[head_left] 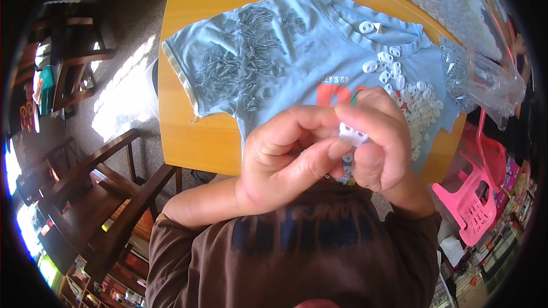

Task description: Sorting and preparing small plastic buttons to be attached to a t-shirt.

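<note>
I see the fingertips of my right hand (pixel 377 140) and left hand (pixel 291 157) pinching one small white plastic clip (pixel 352 135), flat and blocky, held above the table's (pixel 188 137) near edge; its long axis I cannot tell. Beyond, a light blue T-shirt (pixel 297 51) is spread flat, with glinting metal springs (pixel 242 60) piled toward its left sleeve and white oval clips (pixel 419 108) heaped by its right edge.

Shirts I see: one light-blue shirt (pixel 297 40)
Spring piles: one, too many to count (pixel 245 60)
White plastic pieces: many (pixel 419 108)
Clear bags: two (pixel 485 80)
Pink chairs: one (pixel 474 194)
</note>
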Available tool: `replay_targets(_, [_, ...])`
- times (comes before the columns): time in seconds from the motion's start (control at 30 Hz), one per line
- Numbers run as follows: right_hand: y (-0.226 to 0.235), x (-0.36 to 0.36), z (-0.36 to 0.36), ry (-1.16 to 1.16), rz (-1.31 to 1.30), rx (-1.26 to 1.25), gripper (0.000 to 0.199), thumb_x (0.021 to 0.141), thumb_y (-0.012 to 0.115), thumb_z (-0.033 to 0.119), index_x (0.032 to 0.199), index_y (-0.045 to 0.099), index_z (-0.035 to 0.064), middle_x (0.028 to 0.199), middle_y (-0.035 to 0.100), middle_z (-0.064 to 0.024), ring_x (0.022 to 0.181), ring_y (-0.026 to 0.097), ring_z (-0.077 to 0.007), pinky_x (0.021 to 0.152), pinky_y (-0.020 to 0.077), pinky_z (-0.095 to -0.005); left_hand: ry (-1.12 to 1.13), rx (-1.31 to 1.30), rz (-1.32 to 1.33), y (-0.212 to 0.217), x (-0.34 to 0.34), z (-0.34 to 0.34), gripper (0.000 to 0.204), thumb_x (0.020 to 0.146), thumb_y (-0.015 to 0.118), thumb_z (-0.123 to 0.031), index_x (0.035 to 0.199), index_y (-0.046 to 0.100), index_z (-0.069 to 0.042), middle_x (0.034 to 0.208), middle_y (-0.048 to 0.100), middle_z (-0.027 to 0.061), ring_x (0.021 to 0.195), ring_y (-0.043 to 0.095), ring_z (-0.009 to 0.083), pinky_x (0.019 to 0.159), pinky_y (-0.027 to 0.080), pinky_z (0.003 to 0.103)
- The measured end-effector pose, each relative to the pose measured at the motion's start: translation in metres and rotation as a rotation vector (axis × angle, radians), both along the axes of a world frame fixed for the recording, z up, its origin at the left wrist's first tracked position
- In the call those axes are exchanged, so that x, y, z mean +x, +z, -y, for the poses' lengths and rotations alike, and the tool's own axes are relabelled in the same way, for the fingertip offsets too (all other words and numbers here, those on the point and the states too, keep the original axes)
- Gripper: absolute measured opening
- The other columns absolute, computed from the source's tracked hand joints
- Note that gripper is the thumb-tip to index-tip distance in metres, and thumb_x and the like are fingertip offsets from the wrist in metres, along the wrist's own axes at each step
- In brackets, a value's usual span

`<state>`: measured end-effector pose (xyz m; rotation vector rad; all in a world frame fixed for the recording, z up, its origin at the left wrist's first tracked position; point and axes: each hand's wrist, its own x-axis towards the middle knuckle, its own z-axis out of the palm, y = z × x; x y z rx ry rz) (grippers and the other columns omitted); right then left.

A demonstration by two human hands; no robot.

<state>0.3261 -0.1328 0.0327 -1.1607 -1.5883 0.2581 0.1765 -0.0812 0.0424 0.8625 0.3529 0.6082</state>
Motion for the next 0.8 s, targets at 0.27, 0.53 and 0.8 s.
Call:
replay_targets(0.27, [0.011,-0.008,0.000,0.053,0.171,-0.042,0.036,0.087,0.051,0.021,0.112,0.055,-0.0040,0.078,0.058,-0.0047,0.061,0.051,-0.0169,0.054,0.0384,-0.0306,0.053,-0.048,-0.015,0.000,-0.019,-0.008,0.022,0.086,0.053,0.003,0.107,0.049,0.003,0.091,0.059,0.0078,0.068,0.056,0.0077,0.059,0.048,0.020])
replay_targets(0.53, [0.028,-0.012,0.000,-0.015,0.212,-0.302,0.032,0.075,0.062,0.004,0.106,0.059,-0.0020,0.080,0.055,-0.0086,0.067,0.051,-0.0213,0.059,0.0406,-0.0310,0.372,0.248,-0.176,0.011,-0.065,-0.024,0.018,0.084,0.055,-0.009,0.097,0.049,0.002,0.077,0.057,0.0123,0.047,0.047,0.0105,0.043,0.037,0.020])
replay_targets(0.8, [0.018,-0.016,-0.003,-0.034,0.457,-0.374,0.030,0.067,0.069,0.003,0.096,0.060,0.0038,0.084,0.055,-0.0083,0.074,0.054,-0.0248,0.066,0.0430,-0.0347,0.867,0.257,-0.233,-0.008,-0.126,-0.049,0.018,0.085,0.053,-0.005,0.102,0.053,0.003,0.081,0.059,0.0096,0.057,0.048,0.0109,0.051,0.039,0.021])
